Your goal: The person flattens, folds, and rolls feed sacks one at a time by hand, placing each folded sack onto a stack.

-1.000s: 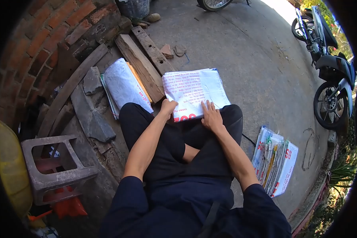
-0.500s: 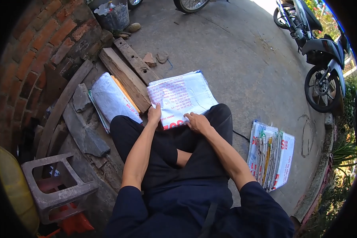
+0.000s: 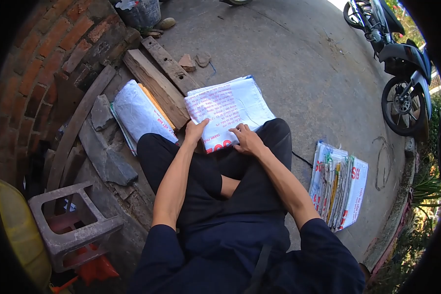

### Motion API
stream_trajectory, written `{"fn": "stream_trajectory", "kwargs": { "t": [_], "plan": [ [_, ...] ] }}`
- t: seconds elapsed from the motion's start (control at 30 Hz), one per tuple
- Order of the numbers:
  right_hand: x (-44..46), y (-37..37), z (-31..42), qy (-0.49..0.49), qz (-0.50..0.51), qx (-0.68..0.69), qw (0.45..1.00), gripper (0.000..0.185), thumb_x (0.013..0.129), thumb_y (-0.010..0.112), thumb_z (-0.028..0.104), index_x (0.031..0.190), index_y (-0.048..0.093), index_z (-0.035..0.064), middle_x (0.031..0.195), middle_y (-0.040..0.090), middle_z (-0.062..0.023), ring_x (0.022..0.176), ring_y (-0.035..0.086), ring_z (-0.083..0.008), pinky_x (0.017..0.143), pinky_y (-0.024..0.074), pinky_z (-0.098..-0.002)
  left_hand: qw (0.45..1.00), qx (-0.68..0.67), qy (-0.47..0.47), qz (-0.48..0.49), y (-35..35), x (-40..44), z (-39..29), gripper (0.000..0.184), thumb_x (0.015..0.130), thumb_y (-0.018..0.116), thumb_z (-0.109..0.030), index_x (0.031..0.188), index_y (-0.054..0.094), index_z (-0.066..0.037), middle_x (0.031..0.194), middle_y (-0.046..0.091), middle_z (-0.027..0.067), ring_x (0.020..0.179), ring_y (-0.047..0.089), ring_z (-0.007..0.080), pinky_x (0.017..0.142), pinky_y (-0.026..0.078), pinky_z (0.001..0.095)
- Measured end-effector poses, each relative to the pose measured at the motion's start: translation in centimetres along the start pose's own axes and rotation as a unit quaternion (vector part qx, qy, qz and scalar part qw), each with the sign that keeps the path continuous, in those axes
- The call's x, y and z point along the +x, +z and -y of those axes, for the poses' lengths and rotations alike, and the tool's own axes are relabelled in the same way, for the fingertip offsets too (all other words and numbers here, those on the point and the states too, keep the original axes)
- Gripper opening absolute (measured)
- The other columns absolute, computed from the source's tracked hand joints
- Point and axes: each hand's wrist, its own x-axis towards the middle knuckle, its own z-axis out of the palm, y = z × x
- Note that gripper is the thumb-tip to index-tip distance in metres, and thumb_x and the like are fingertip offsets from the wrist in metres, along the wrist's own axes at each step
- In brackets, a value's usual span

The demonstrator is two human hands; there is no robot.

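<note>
A folded white woven sack (image 3: pixel 252 100) with printed lines and large red letters lies across my lap and shins. My left hand (image 3: pixel 196 131) grips its left edge, thumb on top and the other fingers hidden below. At the near edge, my right hand (image 3: pixel 248 140) holds the sack beside the red letters, its fingers bent over the surface. By my left knee rests a pile of folded sacks (image 3: pixel 142 110), white on top with a yellow-orange one beneath. To the right, a bundle of folded sacks (image 3: pixel 337 188) stands on its edges on the concrete.
Wooden beams (image 3: pixel 157 88) and broken stones (image 3: pixel 108 159) lie at left along a brick wall (image 3: pixel 59 44). Nearer me is a worn plastic stool (image 3: pixel 76 228). A bucket (image 3: pixel 139 13) stands at the back left; a motorbike (image 3: pixel 402 73) is parked at right. A wire loop (image 3: pixel 384 164) lies on the concrete.
The view has shifted slightly, so the surroundings sit a little differently. My right fingers have bent more at the sack's near edge. Both hands stay on the sack.
</note>
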Motion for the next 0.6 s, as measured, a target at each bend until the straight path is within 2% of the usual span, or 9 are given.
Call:
{"fn": "stream_trajectory", "kwargs": {
  "t": [0.07, 0.17, 0.2, 0.27, 0.3, 0.37, 0.43, 0.57, 0.6],
  "plan": [
    [0.3, -0.9, 0.2, -0.032, 0.152, 0.259, 0.953, 0.053, 0.081, 0.071, 0.025, 0.128, 0.054, 0.0082, 0.108, 0.060, -0.0175, 0.099, 0.061, -0.0303, 0.085, 0.0509, -0.0395, 0.978, -0.140, -0.141, 0.069, 0.2, -0.4, 0.1, 0.037, 0.085, 0.071, -0.019, 0.111, 0.064, 0.007, 0.103, 0.069, 0.0122, 0.089, 0.067, 0.0198, 0.077, 0.051, 0.0321],
    [-0.3, -0.5, 2.2, 0.072, 0.192, 0.491, 0.846, 0.047, 0.088, 0.066, 0.042, 0.107, 0.063, -0.0007, 0.093, 0.068, -0.0138, 0.073, 0.065, -0.0195, 0.069, 0.0526, -0.0314, 0.983, -0.146, -0.105, 0.038, 0.5, -0.5, 0.3, 0.031, 0.086, 0.069, -0.015, 0.109, 0.065, 0.007, 0.103, 0.069, 0.0106, 0.088, 0.067, 0.0183, 0.078, 0.051, 0.0308],
    [-0.1, 0.0, 2.1, 0.137, 0.219, 0.514, 0.818, 0.060, 0.090, 0.060, 0.051, 0.117, 0.057, -0.0026, 0.098, 0.067, -0.0171, 0.072, 0.067, -0.0188, 0.067, 0.0538, -0.0294, 0.987, -0.144, -0.071, 0.020, 0.8, -0.6, 0.5, 0.031, 0.087, 0.068, -0.014, 0.109, 0.065, 0.006, 0.102, 0.069, 0.0107, 0.088, 0.066, 0.0177, 0.078, 0.051, 0.0308],
    [-0.9, -0.7, 3.2, 0.319, 0.208, 0.589, 0.712, 0.074, 0.091, 0.050, 0.061, 0.132, 0.043, 0.0000, 0.107, 0.065, -0.0202, 0.079, 0.070, -0.0231, 0.072, 0.0544, -0.0286, 0.988, -0.148, -0.031, -0.041, 1.0, -0.9, -0.7, 0.028, 0.088, 0.066, -0.014, 0.107, 0.066, 0.006, 0.100, 0.070, 0.0105, 0.086, 0.066, 0.0162, 0.076, 0.051, 0.0312],
    [-1.2, -0.9, 3.6, 0.318, 0.209, 0.571, 0.727, 0.082, 0.090, 0.045, 0.067, 0.138, 0.033, 0.0001, 0.120, 0.058, -0.0266, 0.094, 0.068, -0.0296, 0.080, 0.0545, -0.0337, 0.983, -0.167, -0.014, -0.068, 1.1, -0.9, -1.2, 0.027, 0.089, 0.065, -0.014, 0.107, 0.066, 0.006, 0.099, 0.070, 0.0103, 0.086, 0.066, 0.0158, 0.075, 0.051, 0.0314],
    [-1.0, -0.1, 3.4, 0.326, 0.171, 0.658, 0.657, 0.080, 0.091, 0.044, 0.066, 0.137, 0.036, 0.0006, 0.134, 0.050, -0.0240, 0.112, 0.060, -0.0322, 0.094, 0.0482, -0.0407, 0.980, -0.175, -0.010, -0.090, 1.5, -1.8, -2.3, 0.029, 0.090, 0.064, -0.016, 0.108, 0.065, 0.008, 0.100, 0.069, 0.0102, 0.084, 0.066, 0.0161, 0.074, 0.051, 0.0321],
    [-0.1, -0.7, 2.2, 0.234, 0.166, 0.768, 0.573, 0.072, 0.096, 0.043, 0.058, 0.143, 0.034, 0.0041, 0.143, 0.045, -0.0129, 0.131, 0.043, -0.0283, 0.109, 0.0315, -0.0454, 0.956, -0.278, -0.004, -0.096, 2.1, -2.4, -2.5, 0.031, 0.092, 0.063, -0.018, 0.109, 0.064, 0.008, 0.102, 0.069, 0.0104, 0.086, 0.065, 0.0158, 0.076, 0.051, 0.0321],
    [1.9, 0.0, -1.1, 0.281, -0.124, 0.854, 0.421, 0.050, 0.095, 0.058, 0.021, 0.130, 0.039, -0.0096, 0.121, 0.057, -0.0206, 0.111, 0.059, -0.0310, 0.098, 0.0473, -0.0468, 0.958, -0.284, -0.031, 0.004, 4.5, -5.6, -2.0, 0.041, 0.093, 0.060, -0.025, 0.117, 0.054, 0.008, 0.101, 0.068, 0.0160, 0.089, 0.068, 0.0230, 0.076, 0.054, 0.0338],
    [2.0, 0.8, -2.4, 0.318, -0.143, 0.832, 0.432, 0.045, 0.091, 0.054, 0.007, 0.128, 0.038, -0.0125, 0.117, 0.058, -0.0234, 0.103, 0.062, -0.0329, 0.091, 0.0527, -0.0468, 0.952, -0.255, -0.142, 0.091, 4.6, -6.8, -2.2, 0.047, 0.095, 0.056, -0.032, 0.116, 0.052, 0.009, 0.100, 0.068, 0.0191, 0.085, 0.069, 0.0255, 0.070, 0.056, 0.0349]
  ]
}}
